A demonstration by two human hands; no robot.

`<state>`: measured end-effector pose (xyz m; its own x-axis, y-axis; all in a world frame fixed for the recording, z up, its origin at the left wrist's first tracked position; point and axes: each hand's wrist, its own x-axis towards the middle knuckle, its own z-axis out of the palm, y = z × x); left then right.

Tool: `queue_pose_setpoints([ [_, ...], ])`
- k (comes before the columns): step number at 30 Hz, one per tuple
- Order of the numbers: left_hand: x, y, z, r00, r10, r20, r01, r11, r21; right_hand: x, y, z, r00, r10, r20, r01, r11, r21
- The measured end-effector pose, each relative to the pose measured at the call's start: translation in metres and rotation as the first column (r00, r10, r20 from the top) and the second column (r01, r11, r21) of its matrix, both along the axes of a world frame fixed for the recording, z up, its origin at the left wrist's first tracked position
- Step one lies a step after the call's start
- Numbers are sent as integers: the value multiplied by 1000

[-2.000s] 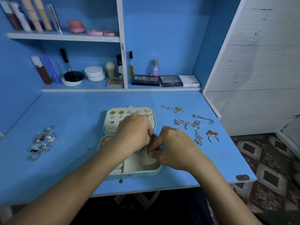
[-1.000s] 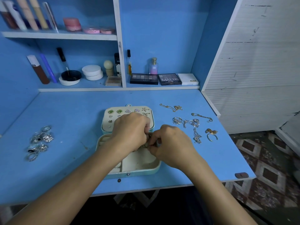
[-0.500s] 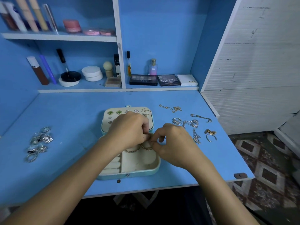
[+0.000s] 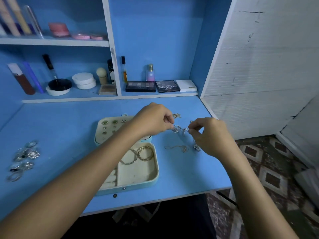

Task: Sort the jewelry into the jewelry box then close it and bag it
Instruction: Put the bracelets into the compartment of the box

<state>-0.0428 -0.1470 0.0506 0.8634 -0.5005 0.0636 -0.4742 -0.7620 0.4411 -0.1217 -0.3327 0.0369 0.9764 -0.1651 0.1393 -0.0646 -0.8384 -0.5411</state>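
- Blue desk (image 4: 51, 121) with a shelf unit behind; a white slatted panel stands at 3 o'clock of the desk.
- Box (image 4: 138, 173): pale teal shell, cream lining, open at desk centre. The lid (image 4: 110, 130) lies flat at 12 o'clock of the base and carries rows of small stud earrings. The base has ring rolls on its left and one large compartment on its right.
- Hoops (image 4: 138, 155): two gold rings, overlapping, at the 12 o'clock end of the large compartment.
- Left hand (image 4: 151, 119): reaches over the lid, fingertips pinching one end of a silver chain (image 4: 179, 130).
- Right hand (image 4: 210, 135): fingers curled, pinching the other end of the chain, which is at 2 o'clock of the box.
- Thin necklace (image 4: 176, 147): on the desk, at 6 o'clock of the chain.
- Gold pendant (image 4: 177, 115): on the desk, at 12 o'clock of the chain.
- Rings (image 4: 22, 159): silver cluster at 9 o'clock of the box, well apart.
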Motion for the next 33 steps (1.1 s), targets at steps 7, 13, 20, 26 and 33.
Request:
queue_pose_setpoints([
  [7,25,-26,-20,995,-76,-60,82,990,117,-6,-37,-7,976,-133,-170,117,988,-104],
  [13,34,-34,-26,993,-74,-96,90,981,174,-11,-51,-9,950,-171,-261,139,981,-138],
  [20,36,-37,-28,994,-63,-85,78,981,177,-12,-53,-9,944,-149,-294,119,986,-117],
  [26,34,-36,-30,995,-67,-72,76,989,128,-12,-54,-9,939,-155,-305,130,986,-101],
  [33,31,-37,-30,999,-43,-22,44,997,56,-11,-51,-12,951,-176,-256,158,983,-92],
])
